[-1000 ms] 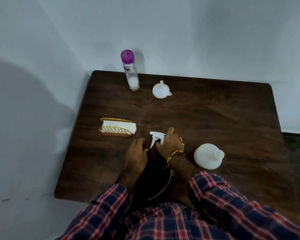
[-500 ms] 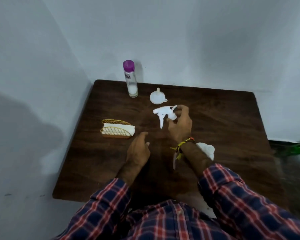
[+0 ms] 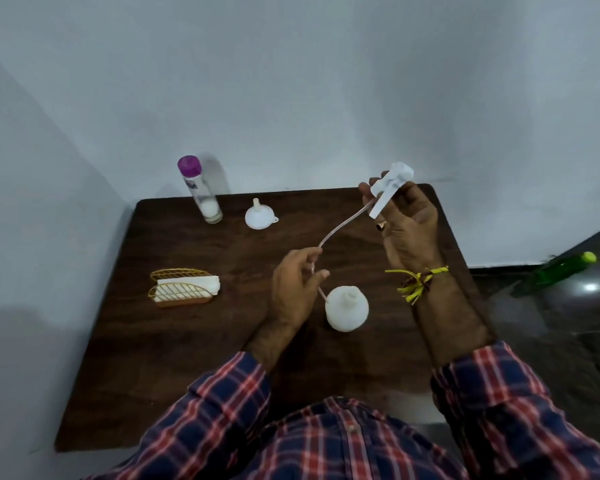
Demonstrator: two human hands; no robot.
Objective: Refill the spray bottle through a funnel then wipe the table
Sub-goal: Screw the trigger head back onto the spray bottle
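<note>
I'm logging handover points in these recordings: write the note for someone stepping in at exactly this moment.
Right hand: raised, holding the white spray head.
Left hand: pinching the dip tube partway along; the tube's lower end sits beside the bottle's neck, outside it.
Spray bottle: open, upright on the table near the person.
Funnel: upside down at the back, untouched, beside the purple-capped bottle, cap on.
Napkins in the holder, at the left.
Done: spray head off.
Left: set the head down, seat the funnel, pour, refit the head, wipe.

dark wood-grain table (image 3: 187, 341) (faint sheen), matt white plastic bottle (image 3: 347, 308), white plastic funnel (image 3: 258, 218)
</note>
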